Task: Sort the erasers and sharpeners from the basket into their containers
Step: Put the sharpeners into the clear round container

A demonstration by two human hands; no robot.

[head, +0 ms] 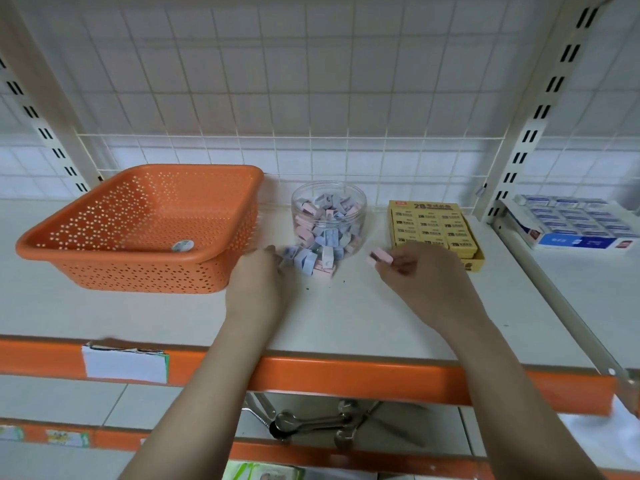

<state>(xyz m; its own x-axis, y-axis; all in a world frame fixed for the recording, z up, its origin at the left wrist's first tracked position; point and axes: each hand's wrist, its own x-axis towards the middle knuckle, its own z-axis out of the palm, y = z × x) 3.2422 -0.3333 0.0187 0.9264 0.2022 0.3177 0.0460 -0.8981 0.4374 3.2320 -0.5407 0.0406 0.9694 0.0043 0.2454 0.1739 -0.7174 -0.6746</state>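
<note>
Here, on a white shelf (346, 317) with an orange front edge, an orange basket (145, 226) sits at the left, only a round sticker showing on its floor. To its right stands a clear jar (329, 216) filled with pink and blue sharpeners, and a small pile (313, 258) of the same sharpeners lies on the shelf just in front of the jar. Right of the jar is a yellow box (434, 232) packed with yellow erasers. The left hand (259, 282) reaches to the pile's left edge, fingers curled at the nearest pieces; whether it grips one I cannot tell. The right hand (419, 271) pinches a pink sharpener (381, 255) at its fingertips, held between the jar and the yellow box, above the shelf. Farther right, on the next shelf, lies an open blue box (575, 225) of blue-and-white packets.
</note>
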